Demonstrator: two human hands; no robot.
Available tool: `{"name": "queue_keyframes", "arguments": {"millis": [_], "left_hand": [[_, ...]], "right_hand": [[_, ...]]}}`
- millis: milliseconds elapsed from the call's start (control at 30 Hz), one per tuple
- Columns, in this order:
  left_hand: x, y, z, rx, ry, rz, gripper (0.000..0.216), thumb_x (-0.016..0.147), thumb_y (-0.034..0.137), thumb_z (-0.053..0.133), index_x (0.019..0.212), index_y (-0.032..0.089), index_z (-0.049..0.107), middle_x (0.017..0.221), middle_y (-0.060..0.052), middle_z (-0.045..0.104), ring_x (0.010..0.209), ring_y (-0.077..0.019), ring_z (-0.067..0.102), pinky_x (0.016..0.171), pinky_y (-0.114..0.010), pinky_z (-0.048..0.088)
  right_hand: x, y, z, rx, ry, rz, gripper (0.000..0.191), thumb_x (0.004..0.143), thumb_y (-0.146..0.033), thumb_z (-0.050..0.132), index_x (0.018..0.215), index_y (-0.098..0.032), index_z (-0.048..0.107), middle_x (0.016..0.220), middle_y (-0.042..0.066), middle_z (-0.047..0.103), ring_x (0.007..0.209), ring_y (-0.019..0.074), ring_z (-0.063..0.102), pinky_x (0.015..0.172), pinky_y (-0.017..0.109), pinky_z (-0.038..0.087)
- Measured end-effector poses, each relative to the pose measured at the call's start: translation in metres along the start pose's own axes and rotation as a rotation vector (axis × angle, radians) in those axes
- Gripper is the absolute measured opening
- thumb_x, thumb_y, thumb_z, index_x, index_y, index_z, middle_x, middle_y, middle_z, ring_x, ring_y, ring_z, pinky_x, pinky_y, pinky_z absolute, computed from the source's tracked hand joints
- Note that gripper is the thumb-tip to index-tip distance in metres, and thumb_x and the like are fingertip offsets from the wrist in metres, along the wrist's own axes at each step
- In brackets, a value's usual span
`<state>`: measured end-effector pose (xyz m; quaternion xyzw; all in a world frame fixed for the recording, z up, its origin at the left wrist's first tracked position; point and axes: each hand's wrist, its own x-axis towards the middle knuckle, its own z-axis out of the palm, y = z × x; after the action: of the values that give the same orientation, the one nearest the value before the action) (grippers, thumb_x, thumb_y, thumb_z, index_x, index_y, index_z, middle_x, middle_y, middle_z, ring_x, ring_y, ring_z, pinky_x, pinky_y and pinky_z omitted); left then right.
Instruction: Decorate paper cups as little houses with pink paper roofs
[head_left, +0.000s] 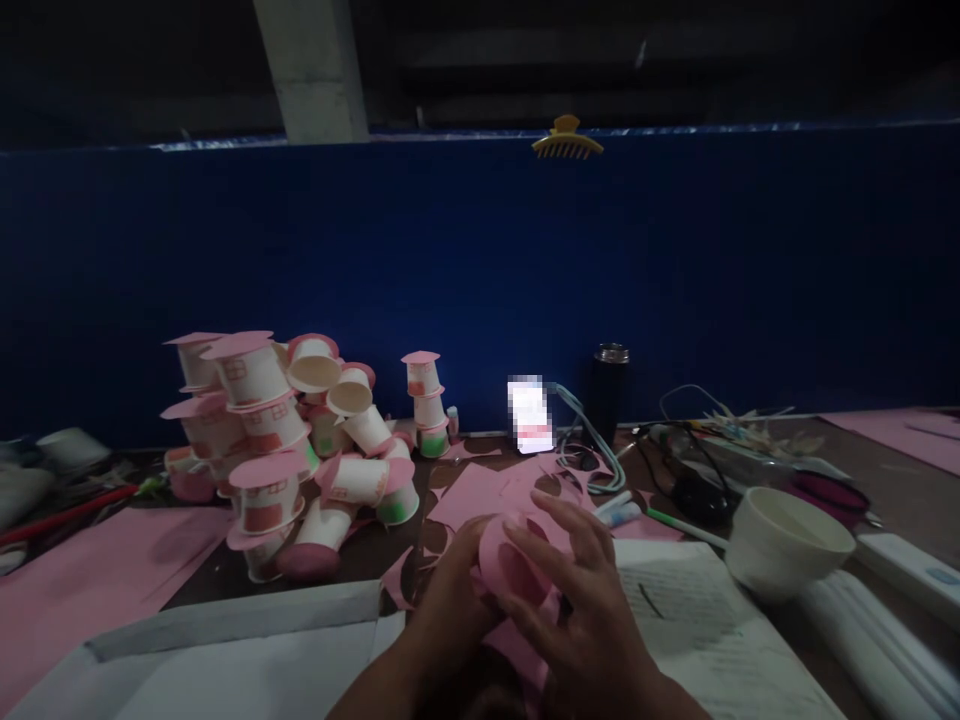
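Left hand (461, 575) and right hand (589, 575), both grasping one curved pink paper (516, 572), one lone stack (430, 408) (three cups (422, 378)), one bottle (607, 395)

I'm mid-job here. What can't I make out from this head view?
- Left hand: head view; most fingers hidden behind the curled pink paper.
- The curled pink paper's right side: head view; partly covered by the right hand.
- Phone screen: head view; content pixelated.
- Writing on the paper sheet: head view; too small and blurred.
- Pink sheet on the left: head view; cut off by the left edge.
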<state>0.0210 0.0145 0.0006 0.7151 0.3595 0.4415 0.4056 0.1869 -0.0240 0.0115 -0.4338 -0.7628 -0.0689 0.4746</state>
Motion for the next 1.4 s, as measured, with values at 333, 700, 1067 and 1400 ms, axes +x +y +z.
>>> {"name": "queue_keyframes", "arguments": {"millis": [333,700,1067,1400], "left_hand": [[0.000,0.000,0.002,-0.075,-0.043,-0.058,0.059,0.060,0.002,0.065,0.116,0.021,0.056,0.120,-0.006,0.062,0.109,-0.0238,0.056,0.093,-0.033,0.045],[0.000,-0.008,0.001,0.076,0.015,0.010,0.057,0.063,0.008,0.064,0.118,0.019,0.057,0.126,-0.009,0.058,0.117,-0.0262,0.051,0.103,-0.038,0.038],[0.000,-0.006,0.002,0.061,0.013,0.041,0.057,0.063,0.005,0.062,0.118,0.020,0.057,0.125,-0.008,0.059,0.116,-0.0241,0.052,0.102,-0.036,0.039],[-0.002,-0.003,0.003,-0.055,-0.008,-0.071,0.058,0.057,-0.002,0.060,0.111,0.019,0.057,0.118,-0.006,0.062,0.111,-0.0248,0.054,0.094,-0.034,0.044]], "right_hand": [[0.004,-0.007,0.000,-0.123,-0.036,-0.101,0.031,0.077,-0.041,0.068,0.106,-0.032,0.067,0.144,0.001,0.038,0.125,0.0346,0.033,0.099,0.055,0.036],[0.003,-0.004,0.001,-0.172,-0.019,-0.049,0.040,0.078,-0.034,0.066,0.118,-0.033,0.061,0.145,0.002,0.037,0.128,0.0348,0.032,0.101,0.058,0.033],[0.003,-0.005,0.000,-0.185,-0.004,-0.044,0.043,0.078,-0.034,0.065,0.121,-0.031,0.059,0.145,0.003,0.036,0.128,0.0354,0.033,0.102,0.059,0.032],[0.003,-0.008,-0.002,-0.212,-0.072,-0.108,0.032,0.078,-0.042,0.064,0.109,-0.036,0.065,0.147,-0.003,0.036,0.128,0.0347,0.034,0.107,0.061,0.020]]}}
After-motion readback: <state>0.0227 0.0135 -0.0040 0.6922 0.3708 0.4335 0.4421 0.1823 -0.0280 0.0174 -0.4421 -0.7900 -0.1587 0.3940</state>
